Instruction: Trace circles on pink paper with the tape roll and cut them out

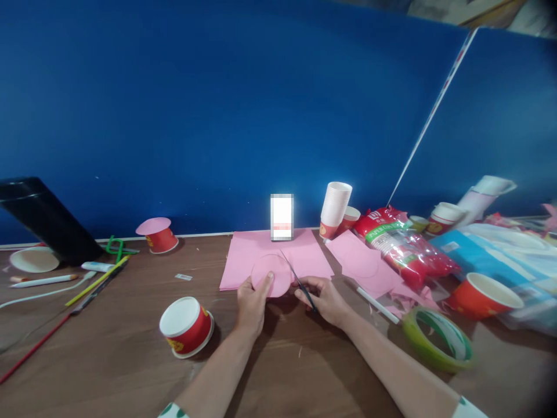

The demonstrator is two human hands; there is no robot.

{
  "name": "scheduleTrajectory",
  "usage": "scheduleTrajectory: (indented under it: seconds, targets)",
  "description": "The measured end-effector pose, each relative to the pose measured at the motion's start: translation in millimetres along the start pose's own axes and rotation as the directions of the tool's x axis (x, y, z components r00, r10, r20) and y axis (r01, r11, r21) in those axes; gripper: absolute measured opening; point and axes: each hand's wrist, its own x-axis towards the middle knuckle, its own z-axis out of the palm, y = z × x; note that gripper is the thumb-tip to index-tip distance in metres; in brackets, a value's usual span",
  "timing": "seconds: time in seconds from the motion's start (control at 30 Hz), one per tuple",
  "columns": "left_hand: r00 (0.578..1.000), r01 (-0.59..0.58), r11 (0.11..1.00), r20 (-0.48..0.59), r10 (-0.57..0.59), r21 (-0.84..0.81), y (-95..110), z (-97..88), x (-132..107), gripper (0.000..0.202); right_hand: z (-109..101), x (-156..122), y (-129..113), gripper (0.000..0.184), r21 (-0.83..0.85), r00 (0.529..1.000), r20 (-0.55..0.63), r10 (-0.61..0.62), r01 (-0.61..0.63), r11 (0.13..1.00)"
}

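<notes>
Between the thumb and fingers of my left hand (253,302) is a round pink paper disc (278,278). My right hand (324,297) is closed around the dark handles of a pair of scissors (307,294). The blades point up and left, meeting the right edge of the disc. Whether they are cutting into it cannot be made out. Behind the disc lies a stack of pink paper sheets (235,261). An upside-down red paper cup (187,327) stands to the left of my left hand.
Along the back are a red cup with a pink disc on top (161,235), a bright blurred-out phone-like object (282,217) and stacked paper cups (336,206). On the right lie pink offcuts (369,261), a red plastic bag (404,241) and green tape (435,342). Pens and a black bottle (52,215) occupy the left.
</notes>
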Motion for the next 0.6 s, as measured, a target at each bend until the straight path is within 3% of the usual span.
scheduleTrajectory:
  seconds: [0.6]
  targets:
    - [0.999,0.013,0.998,-0.04,-0.015,-0.056,4.1,2.5,-0.7,0.045,-1.0,0.7,5.3,0.034,-0.019,1.0,0.005,0.028,-0.028,0.999]
